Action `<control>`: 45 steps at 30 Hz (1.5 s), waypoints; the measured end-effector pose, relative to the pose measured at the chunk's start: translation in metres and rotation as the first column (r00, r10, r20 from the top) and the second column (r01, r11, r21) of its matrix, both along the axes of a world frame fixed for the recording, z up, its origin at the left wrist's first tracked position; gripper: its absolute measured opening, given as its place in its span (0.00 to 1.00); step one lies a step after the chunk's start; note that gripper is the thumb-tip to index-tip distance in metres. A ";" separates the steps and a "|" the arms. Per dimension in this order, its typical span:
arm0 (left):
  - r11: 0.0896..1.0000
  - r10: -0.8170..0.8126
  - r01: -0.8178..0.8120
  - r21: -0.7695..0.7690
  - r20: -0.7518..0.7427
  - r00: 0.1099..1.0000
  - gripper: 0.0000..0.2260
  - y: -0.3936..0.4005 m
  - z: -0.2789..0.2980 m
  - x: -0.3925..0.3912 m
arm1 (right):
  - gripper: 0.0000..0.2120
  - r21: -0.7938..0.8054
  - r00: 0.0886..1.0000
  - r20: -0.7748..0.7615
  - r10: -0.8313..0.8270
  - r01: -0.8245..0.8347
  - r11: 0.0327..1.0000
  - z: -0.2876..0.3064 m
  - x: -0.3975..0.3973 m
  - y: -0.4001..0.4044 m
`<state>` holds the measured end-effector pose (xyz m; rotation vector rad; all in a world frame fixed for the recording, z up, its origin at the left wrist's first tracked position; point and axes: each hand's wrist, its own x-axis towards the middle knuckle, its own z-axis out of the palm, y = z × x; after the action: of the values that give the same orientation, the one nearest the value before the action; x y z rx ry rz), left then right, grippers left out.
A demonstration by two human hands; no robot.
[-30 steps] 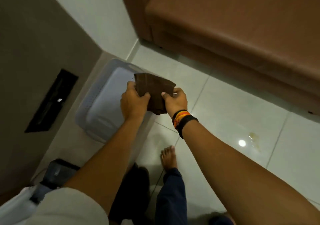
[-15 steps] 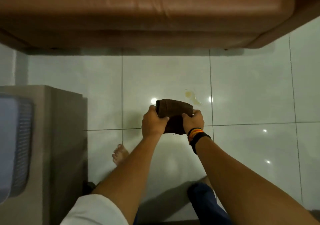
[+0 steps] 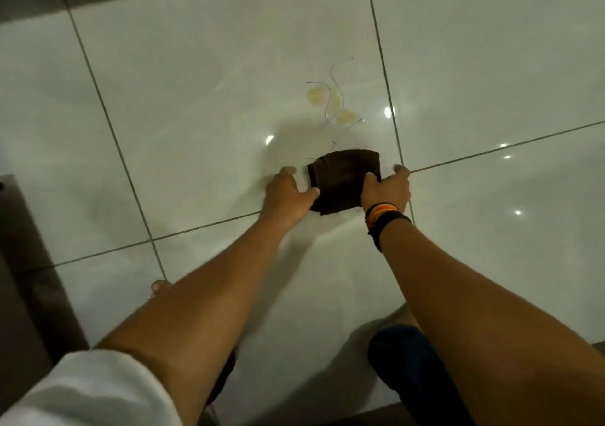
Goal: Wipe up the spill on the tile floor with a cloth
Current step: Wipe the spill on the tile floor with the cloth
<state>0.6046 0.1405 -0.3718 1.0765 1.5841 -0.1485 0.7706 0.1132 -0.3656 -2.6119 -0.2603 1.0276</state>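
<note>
Both forearms reach forward and down, nearly side by side. The left hand has its fingers stretched forward, blurred at the tips, and its thumb set against the left edge of the cloth. The right hand mirrors it, fingers straight and thumb lying on the cloth's right edge. Coloured bands circle the right wrist.

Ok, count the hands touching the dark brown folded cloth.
2. The left hand has its thumb on the dark brown folded cloth at its left edge; the right hand, with striped wristbands, on its right edge. None seem hidden.
</note>
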 end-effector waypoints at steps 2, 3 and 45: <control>0.960 -0.194 0.228 0.162 -0.203 0.960 0.38 0.009 -0.025 -0.018 | 0.35 -0.016 0.998 0.058 -0.035 0.036 0.999 -0.025 -0.016 -0.013; 0.924 -0.251 0.315 0.218 -0.276 0.928 0.41 0.016 -0.038 -0.027 | 0.37 -0.015 0.997 0.074 -0.001 0.002 1.000 -0.035 -0.026 -0.017; 0.807 -0.576 0.589 -0.041 -0.274 0.770 0.82 0.099 -0.080 -0.047 | 0.34 -0.277 0.432 0.382 0.817 -0.790 0.547 -0.130 0.048 0.112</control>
<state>0.5576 0.2393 -0.4517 1.6226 1.4412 -0.7150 0.8188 0.2248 -0.4955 -2.7260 -1.7928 0.5393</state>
